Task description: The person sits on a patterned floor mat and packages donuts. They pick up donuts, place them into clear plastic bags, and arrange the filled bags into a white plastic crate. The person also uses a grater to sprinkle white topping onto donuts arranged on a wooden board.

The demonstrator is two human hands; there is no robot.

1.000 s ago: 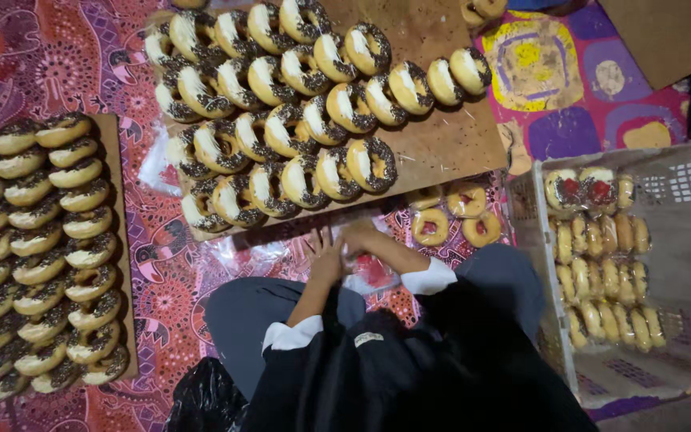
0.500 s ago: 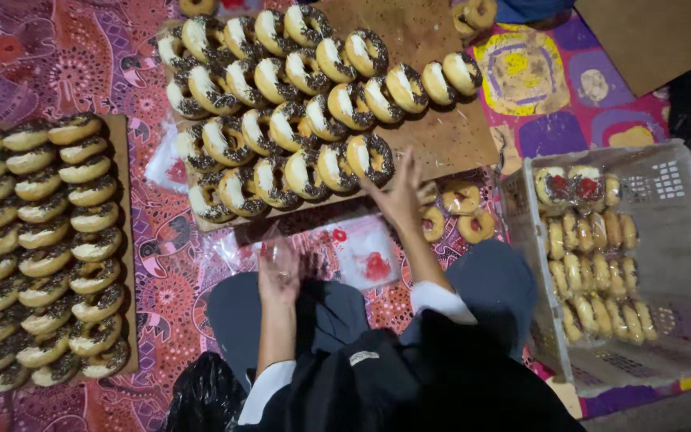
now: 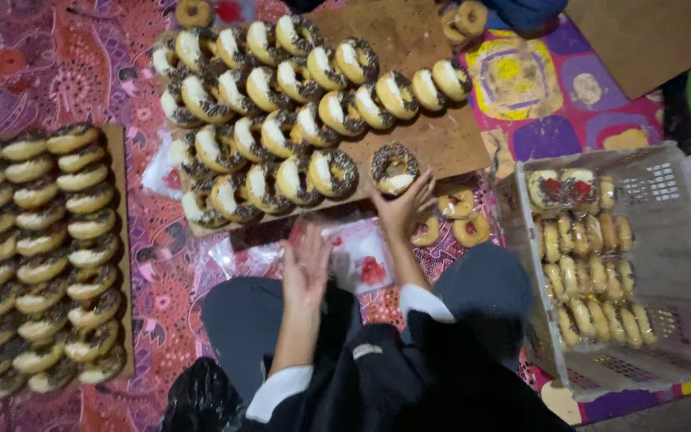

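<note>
We look down on a patterned mat [image 3: 81, 72]. A wooden board [image 3: 433, 140] ahead carries rows of sprinkled doughnuts [image 3: 281, 120]; a second board [image 3: 117, 240] at left holds more. A grey plastic crate [image 3: 665, 264] at right holds wrapped doughnuts. Our right hand [image 3: 401, 204] reaches to the near board edge, fingers spread and curled round one sprinkled doughnut [image 3: 394, 166]. Our left hand [image 3: 307, 268] hovers flat, fingers loose and empty, over clear plastic bags [image 3: 361, 260].
</note>
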